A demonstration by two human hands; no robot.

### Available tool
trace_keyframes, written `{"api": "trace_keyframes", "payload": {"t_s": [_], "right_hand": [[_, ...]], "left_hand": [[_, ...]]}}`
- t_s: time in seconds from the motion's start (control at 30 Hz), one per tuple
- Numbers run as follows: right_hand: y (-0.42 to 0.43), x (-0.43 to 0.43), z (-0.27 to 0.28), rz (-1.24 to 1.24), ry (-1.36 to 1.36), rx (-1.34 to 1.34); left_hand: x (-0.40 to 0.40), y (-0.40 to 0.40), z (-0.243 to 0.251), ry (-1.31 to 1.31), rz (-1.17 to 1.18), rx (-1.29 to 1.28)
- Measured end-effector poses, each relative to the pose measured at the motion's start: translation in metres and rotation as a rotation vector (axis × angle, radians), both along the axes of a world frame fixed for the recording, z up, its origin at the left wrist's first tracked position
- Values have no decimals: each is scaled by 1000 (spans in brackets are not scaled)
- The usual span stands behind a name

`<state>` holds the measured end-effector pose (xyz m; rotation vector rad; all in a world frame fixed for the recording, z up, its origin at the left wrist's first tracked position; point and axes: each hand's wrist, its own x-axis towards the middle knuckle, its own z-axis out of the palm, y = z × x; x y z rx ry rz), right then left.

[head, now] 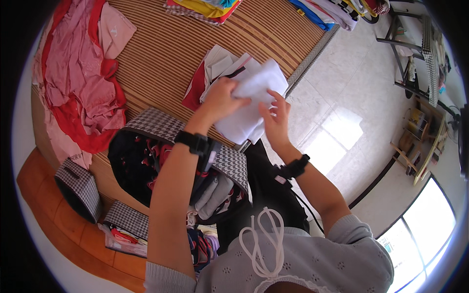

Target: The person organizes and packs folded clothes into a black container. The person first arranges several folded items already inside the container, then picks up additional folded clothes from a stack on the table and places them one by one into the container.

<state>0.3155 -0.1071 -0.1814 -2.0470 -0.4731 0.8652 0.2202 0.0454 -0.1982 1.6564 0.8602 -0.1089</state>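
A white folded garment (pixel 245 119) lies at the mat's right edge, its upper part blurred. My left hand (pixel 223 99) is at its left side, with cloth between thumb and fingers. Over its right side is my right hand (pixel 274 119), fingers bent and apart, touching or just above the cloth. Beneath and left of the garment are white and red folded clothes (pixel 196 88). Nearer my body, a houndstooth fabric storage box (pixel 154 122) stands open with dark, red and grey clothes inside. A black band with a small device sits on each wrist.
Pink and red bedding (pixel 77 73) lies at the left of the striped mat (pixel 157 55). Folded clothes (pixel 209 9) are stacked at the far side, others (pixel 329 14) at the far right corner. Smaller houndstooth boxes (pixel 78 186) stand by an orange seat (pixel 66 223). Metal-framed furniture (pixel 406 47) stands right.
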Motion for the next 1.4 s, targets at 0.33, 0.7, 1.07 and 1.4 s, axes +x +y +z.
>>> {"api": "trace_keyframes", "payload": {"t_s": [0.33,0.7,1.07,1.4], "right_hand": [[27,-10,-40,-335,-64,-122],[15,17,-38,-440,1148,7],[-24,37,87,-49,1309,33],[21,-73,146,547,1322,-200]], "left_hand": [[4,3,-17,529,185,376],[-2,11,3,529,-8,66],[-63,-78,81,-176,584,-700],[-198,-135,169,-771,1106,-1082]]}}
